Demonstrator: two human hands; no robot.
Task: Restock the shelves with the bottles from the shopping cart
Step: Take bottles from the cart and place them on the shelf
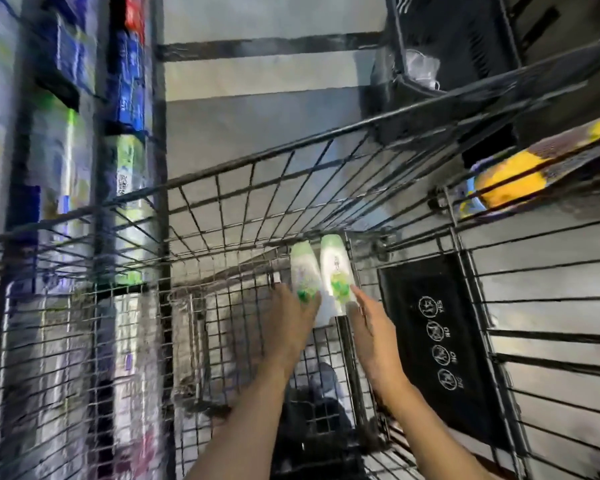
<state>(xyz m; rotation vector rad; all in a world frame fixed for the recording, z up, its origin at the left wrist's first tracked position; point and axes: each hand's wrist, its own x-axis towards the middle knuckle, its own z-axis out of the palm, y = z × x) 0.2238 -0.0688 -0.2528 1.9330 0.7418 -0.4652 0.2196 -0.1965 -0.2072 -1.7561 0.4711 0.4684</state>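
Two white bottles with green labels lie side by side at the bottom of the wire shopping cart [243, 188]. My left hand [288, 323] grips the left bottle [303, 271] at its near end. My right hand [371, 327] reaches along the right bottle [336, 271], its straight fingers touching the bottle's near right side. Both forearms reach down into the cart from the lower edge of the view. The frame is blurred by motion.
Shelves [66, 150] stocked with blue, green and white packages stand on the left, close to the cart's side. A black child-seat flap [437, 341] with printed icons lies to the right of my hands. A dark basket [451, 46] and a yellow package [510, 178] sit at the upper right.
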